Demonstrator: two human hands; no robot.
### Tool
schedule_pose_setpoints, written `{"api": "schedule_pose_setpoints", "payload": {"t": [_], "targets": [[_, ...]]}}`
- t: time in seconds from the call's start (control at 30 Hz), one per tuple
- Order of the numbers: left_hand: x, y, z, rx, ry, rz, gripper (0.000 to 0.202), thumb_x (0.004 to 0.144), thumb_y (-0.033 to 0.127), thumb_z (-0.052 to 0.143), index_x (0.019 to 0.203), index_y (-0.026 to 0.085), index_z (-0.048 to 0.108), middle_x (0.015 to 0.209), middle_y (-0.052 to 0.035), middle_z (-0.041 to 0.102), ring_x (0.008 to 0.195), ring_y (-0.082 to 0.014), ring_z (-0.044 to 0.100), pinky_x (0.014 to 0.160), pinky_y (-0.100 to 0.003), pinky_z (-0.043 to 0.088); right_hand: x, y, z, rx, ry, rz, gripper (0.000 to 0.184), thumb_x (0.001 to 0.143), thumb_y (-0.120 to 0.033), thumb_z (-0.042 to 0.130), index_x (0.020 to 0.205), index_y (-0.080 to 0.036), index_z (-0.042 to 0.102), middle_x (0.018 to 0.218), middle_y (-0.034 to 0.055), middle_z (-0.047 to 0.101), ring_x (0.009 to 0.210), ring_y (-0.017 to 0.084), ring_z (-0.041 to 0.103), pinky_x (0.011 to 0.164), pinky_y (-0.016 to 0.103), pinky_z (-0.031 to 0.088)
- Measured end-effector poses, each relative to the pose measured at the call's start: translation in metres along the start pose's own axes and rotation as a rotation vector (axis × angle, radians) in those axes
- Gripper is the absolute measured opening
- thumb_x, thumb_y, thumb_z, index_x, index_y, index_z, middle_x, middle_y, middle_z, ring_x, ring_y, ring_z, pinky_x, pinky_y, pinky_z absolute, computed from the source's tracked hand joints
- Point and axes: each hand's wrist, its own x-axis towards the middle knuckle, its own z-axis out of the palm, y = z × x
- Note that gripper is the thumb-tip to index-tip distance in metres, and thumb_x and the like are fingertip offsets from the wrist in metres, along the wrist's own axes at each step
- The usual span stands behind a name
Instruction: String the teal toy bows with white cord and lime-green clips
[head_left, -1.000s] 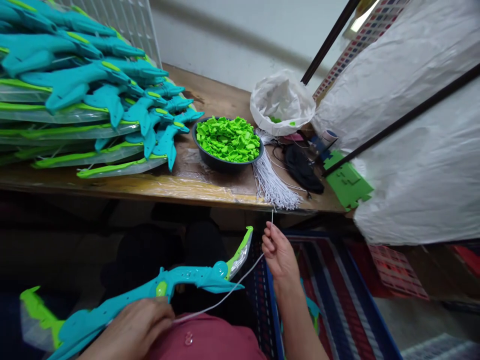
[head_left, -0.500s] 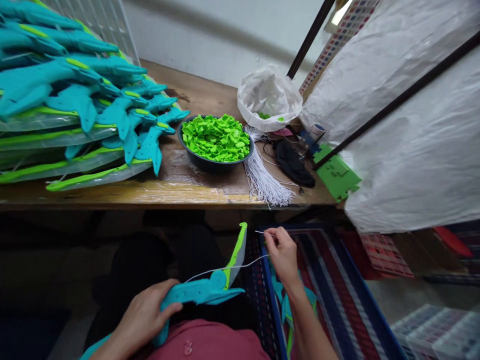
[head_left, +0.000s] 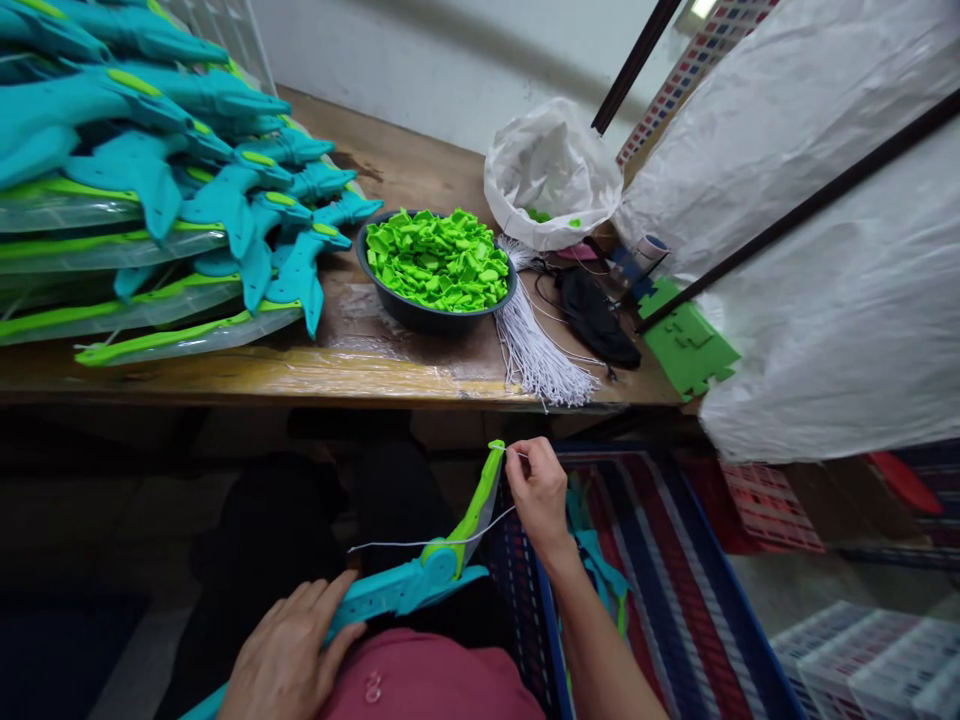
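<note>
Wooden worktop (head_left: 405, 150) against a pale wall (head_left: 375, 60), with a dark bowl (head_left: 435, 320) of green bits (head_left: 439, 260) beside some white cords (head_left: 547, 355). In front of it, left hand (head_left: 289, 645) has its grip wrapped round a teal bow (head_left: 397, 592), and right hand's (head_left: 538, 490) grip is pinching a string (head_left: 416, 544) right by the bow's lime tip (head_left: 487, 475).

Pale wall (head_left: 420, 80), brown wooden workbench (head_left: 427, 170) against it, bright light (head_left: 703, 8) upper right, dim floor (head_left: 765, 592) — seemingly grey

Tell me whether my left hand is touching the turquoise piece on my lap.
Touching. The head view shows the left hand over the turquoise piece, which comes out between its thumb and fingers.
</note>
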Motion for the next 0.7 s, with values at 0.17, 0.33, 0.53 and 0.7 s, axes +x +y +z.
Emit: {"api": "schedule_pose_setpoints", "payload": {"t": [0.17, 0.33, 0.53, 0.7], "targets": [[0.001, 0.001, -0.005, -0.045, -0.098, -0.007, 0.054, 0.098, 0.056, 0.051, 0.136, 0.022, 0.069, 0.122, -0.0153, 0.077, 0.113, -0.0372, 0.072, 0.097, -0.052, 0.059, -0.002, -0.002, 0.0, -0.074, -0.007, -0.009, 0.019, 0.103, -0.022, 0.048, 0.088, -0.02, 0.06, 0.086, 0.0039, 0.059, 0.075, 0.016, 0.059, 0.07, 0.028, 0.047], [0.004, 0.008, -0.01, -0.041, -0.121, -0.027, 0.051, 0.099, 0.052, 0.05, 0.133, 0.021, 0.071, 0.122, -0.0165, 0.077, 0.111, -0.0391, 0.073, 0.095, -0.055, 0.059, -0.005, -0.002, 0.0, -0.184, -0.009, -0.056, 0.021, 0.105, -0.022, 0.046, 0.089, -0.019, 0.059, 0.088, 0.0053, 0.059, 0.077, 0.017, 0.06, 0.07, 0.028, 0.046], [0.001, 0.011, -0.012, 0.023, -0.108, 0.013, 0.053, 0.101, 0.051, 0.047, 0.134, 0.017, 0.071, 0.118, -0.0193, 0.077, 0.106, -0.0386, 0.073, 0.09, -0.053, 0.06, -0.006, -0.007, 0.004, -0.336, -0.047, -0.123, 0.022, 0.107, -0.022, 0.044, 0.094, -0.018, 0.061, 0.091, 0.0073, 0.06, 0.078, 0.019, 0.06, 0.069, 0.029, 0.045], [0.003, 0.014, -0.006, 0.014, -0.016, 0.059, 0.053, 0.104, 0.05, 0.042, 0.134, 0.016, 0.071, 0.113, -0.0191, 0.078, 0.106, -0.0392, 0.072, 0.092, -0.055, 0.057, 0.004, -0.005, 0.017, -0.457, -0.1, -0.153, 0.02, 0.106, -0.024, 0.045, 0.106, -0.016, 0.062, 0.109, 0.0132, 0.063, 0.1, 0.025, 0.06, 0.078, 0.032, 0.047]]}}
